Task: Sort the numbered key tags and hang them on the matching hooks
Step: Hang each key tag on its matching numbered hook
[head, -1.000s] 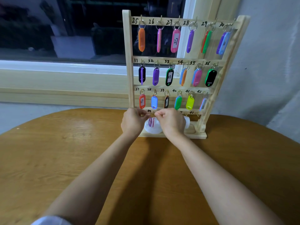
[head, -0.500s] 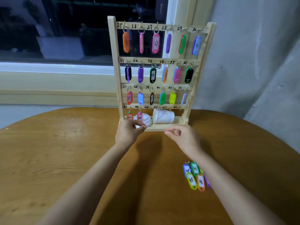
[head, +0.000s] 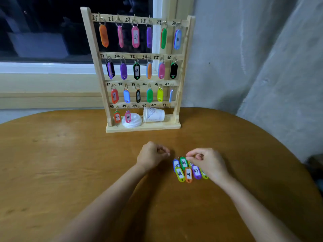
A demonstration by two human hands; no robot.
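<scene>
A wooden key rack (head: 157,127) stands at the far side of the round table. Tags hang on hooks 25 to 44; the lowest row holds a red tag 43 (head: 117,117) and a pink tag 44 (head: 128,117), and hooks 45 to 48 are bare. Several loose tags lie together near me: lime 45 (head: 180,174), orange 46 (head: 188,174), purple 47 (head: 196,172), a green one (head: 183,162) and a blue one (head: 175,164). My right hand (head: 208,162) hovers over them with curled fingers, thumb and forefinger at the green tag's ring. My left hand (head: 152,155) is curled and holds nothing.
A white paper cup (head: 153,115) lies on its side on the rack's base, with a white lid (head: 132,122) beside it behind tag 44. The wooden table (head: 70,163) spreads left and in front. A window ledge and a grey wall stand behind.
Both hands have drawn back from the rack's bottom row to the near table. The pink tag 44 now hangs on its hook. My right hand has come over the loose tags.
</scene>
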